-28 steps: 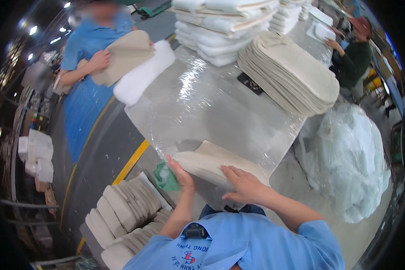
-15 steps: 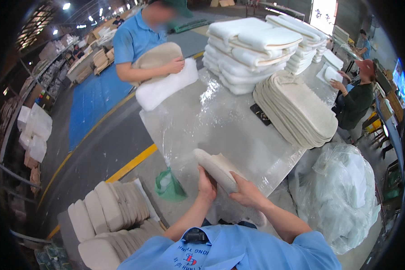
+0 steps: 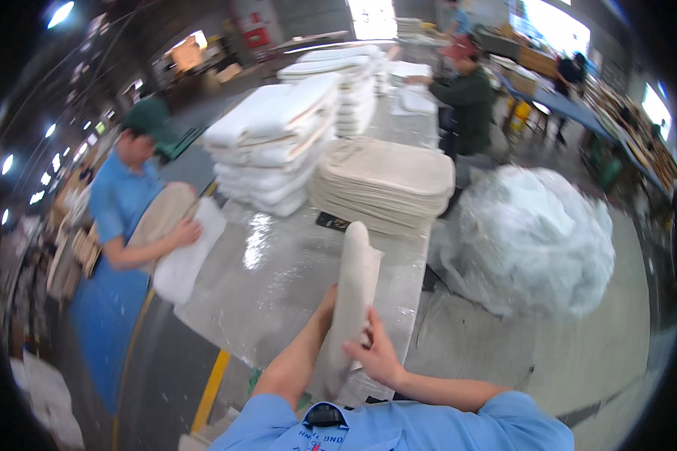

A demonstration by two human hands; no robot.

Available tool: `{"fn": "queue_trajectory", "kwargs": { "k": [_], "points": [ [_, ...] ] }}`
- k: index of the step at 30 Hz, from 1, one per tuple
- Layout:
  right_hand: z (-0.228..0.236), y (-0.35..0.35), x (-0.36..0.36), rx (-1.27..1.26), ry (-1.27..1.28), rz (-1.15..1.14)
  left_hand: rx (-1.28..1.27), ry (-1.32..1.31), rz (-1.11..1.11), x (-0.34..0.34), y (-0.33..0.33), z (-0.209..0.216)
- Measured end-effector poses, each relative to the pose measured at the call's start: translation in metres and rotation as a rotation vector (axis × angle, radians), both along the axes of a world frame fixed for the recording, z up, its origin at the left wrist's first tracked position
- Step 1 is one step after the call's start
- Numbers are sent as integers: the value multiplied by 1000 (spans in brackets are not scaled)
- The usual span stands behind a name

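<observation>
At left, a co-worker (image 3: 128, 214) holds a rounded beige piece (image 3: 158, 218). On the bench (image 3: 229, 319) stands a stack of white pads (image 3: 274, 146). The left grip (image 3: 328, 302) is against the left side of a long beige pad (image 3: 351, 289); its fingers are hidden, so one cannot tell how they close. This pad is before the person's body, near the bench's close end. The right grip (image 3: 377, 352) holds its right edge.

Thick beige pad (image 3: 348, 304), edgewise (round-tipped)
</observation>
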State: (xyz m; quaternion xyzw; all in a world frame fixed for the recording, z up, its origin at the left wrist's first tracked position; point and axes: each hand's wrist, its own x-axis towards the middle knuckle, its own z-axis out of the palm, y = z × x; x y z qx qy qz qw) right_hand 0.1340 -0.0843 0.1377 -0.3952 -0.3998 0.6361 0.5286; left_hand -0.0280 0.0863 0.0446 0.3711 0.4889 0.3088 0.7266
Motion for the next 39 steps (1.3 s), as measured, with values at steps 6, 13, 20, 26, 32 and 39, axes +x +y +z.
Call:
{"fn": "queue_trajectory", "kwargs": {
  "k": [6,13,20,26,32,39],
  "points": [
    [-27,-45,45,-66,85,-136,-30,235,-470,28,-44,-16],
    [-64,-101,45,-78,131,-400,-132,273,-631,42,-85,-34],
    [-126,-86,50,-139,151,-553,-119,292,-620,73,-62,-73],
    [-153,-72,47,-202,142,-582,312,438,-489,83,-39,-122],
    [-181,-67,66,-230,239,-591,155,691,-474,127,-23,-117],
    [-155,-19,129,-21,-26,-954,176,531,-349,149,-67,-95]
  ]
}}
